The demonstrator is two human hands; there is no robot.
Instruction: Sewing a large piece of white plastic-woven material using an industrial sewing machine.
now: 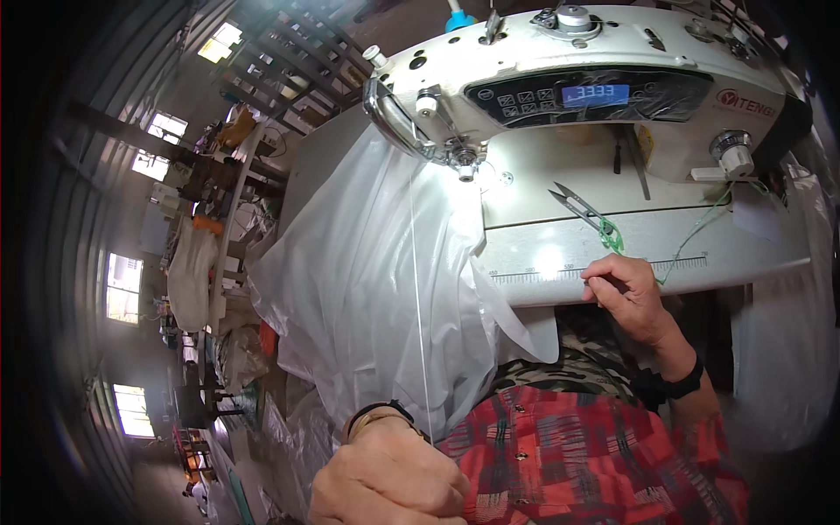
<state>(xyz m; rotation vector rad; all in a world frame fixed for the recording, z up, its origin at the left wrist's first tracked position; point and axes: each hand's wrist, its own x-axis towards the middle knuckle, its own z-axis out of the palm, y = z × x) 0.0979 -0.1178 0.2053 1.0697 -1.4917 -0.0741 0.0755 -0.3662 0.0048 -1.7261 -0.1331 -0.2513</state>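
Observation:
Close to the camera, my left hand [394,472] is closed in a pinch on a white thread [420,306]. That thread runs taut up to the needle end of a white sewing machine [604,52]. Thin, translucent white plastic sheeting [376,262] lies under the machine head and hangs in folds over the front edge. My right hand [628,296] is curled, thumb against fingers, at the table's front edge; whatever lies between the fingertips cannot be made out. Just beyond it are small thread snips [577,210] with green cord [610,234] tied on.
A ruler strip [534,273] runs along the front of the sewing table [770,262]. A dark screwdriver [618,157] lies under the machine arm. More plastic sheeting [783,332] hangs at the right. Cluttered shelving [236,201] and windows line the left side.

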